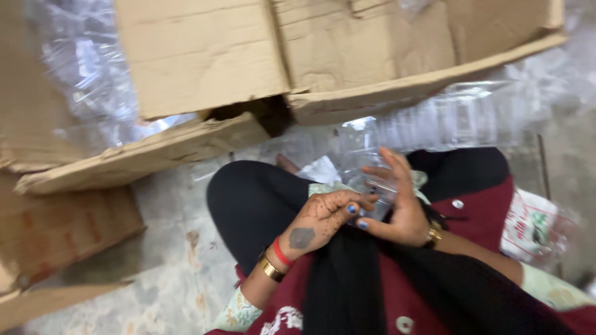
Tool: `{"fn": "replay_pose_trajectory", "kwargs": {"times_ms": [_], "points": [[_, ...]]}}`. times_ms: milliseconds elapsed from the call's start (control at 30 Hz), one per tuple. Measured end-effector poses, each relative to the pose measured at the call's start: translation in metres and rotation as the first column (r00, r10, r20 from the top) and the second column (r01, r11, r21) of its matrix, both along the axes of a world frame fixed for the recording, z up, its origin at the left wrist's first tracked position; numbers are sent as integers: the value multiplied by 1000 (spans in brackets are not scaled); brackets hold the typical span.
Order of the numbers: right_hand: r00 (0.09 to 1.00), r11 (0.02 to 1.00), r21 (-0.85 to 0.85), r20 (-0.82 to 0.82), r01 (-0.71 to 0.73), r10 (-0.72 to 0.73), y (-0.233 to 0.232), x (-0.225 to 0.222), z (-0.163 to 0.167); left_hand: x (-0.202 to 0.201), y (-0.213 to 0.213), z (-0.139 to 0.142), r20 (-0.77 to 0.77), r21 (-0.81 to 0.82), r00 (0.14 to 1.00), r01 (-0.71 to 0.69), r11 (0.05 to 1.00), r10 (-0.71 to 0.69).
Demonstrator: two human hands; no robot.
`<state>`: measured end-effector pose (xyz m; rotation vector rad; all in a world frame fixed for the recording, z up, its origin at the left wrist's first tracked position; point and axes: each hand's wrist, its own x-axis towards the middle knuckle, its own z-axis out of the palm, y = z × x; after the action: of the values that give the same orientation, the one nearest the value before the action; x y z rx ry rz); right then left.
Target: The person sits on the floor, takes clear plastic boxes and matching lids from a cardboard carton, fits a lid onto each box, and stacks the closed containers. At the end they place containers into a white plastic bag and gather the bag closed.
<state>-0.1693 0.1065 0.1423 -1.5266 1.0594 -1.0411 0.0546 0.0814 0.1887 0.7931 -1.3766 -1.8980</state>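
Worn brown corrugated cardboard box (205, 56) at upper left, left hand (323, 220) with fingers curled loosely, tips pinching a crinkled clear plastic bag (366, 177) above the lap, right hand (397, 201) open, fingers spread against the bag, printed white plastic packet (528, 226) at right.

Plastic wrap (366, 158) (crumpled) before hands (366, 214)

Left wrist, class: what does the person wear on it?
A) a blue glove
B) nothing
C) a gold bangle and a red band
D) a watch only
C: on the left hand, a gold bangle sits at the wrist beside a red band.
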Motion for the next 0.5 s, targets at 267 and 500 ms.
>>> {"fn": "replay_pose_trajectory", "kwargs": {"times_ms": [267,500], "points": [[784,906,-403,-600,-128,-156,22,-48,-19,167,-63,1,90,-574,245,-779,251,965],[941,934,-170,-73,314,-329,106,-132,-105,406,-212,-60,594,-765,-125,-392,511,794]]}}
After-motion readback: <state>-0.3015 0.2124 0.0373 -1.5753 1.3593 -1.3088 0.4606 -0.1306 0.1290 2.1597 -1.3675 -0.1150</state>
